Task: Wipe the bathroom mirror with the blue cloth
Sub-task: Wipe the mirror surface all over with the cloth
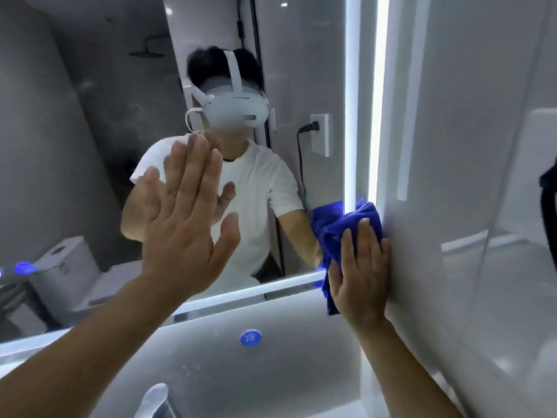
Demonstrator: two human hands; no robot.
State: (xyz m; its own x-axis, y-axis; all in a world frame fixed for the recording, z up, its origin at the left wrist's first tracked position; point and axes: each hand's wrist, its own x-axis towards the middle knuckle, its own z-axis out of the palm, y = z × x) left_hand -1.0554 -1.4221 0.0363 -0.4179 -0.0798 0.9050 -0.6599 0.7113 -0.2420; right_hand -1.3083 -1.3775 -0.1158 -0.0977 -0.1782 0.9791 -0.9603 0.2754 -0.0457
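Spread flat, left hand [187,212] lies on mirror [90,146] glass, holding nothing. Toilet [69,267] reflected lower left; faucet [156,399] and round blue sticker [250,338] sit below the lit frame. Right hand [360,273], fingers straight, presses bunched blue cloth [334,224] against mirror's lower right corner, by vertical light strip [351,116]. Glossy white wall [467,176] at right.

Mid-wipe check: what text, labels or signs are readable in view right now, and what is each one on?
"冷": white character on the round blue sticker, stuck on the pale panel below the mirror, above the tap.
Glowing blue symbol at the mirror's lower left: too blurred to read.
Headset in the reflection: no readable brand.
Blue cloth: no label visible.
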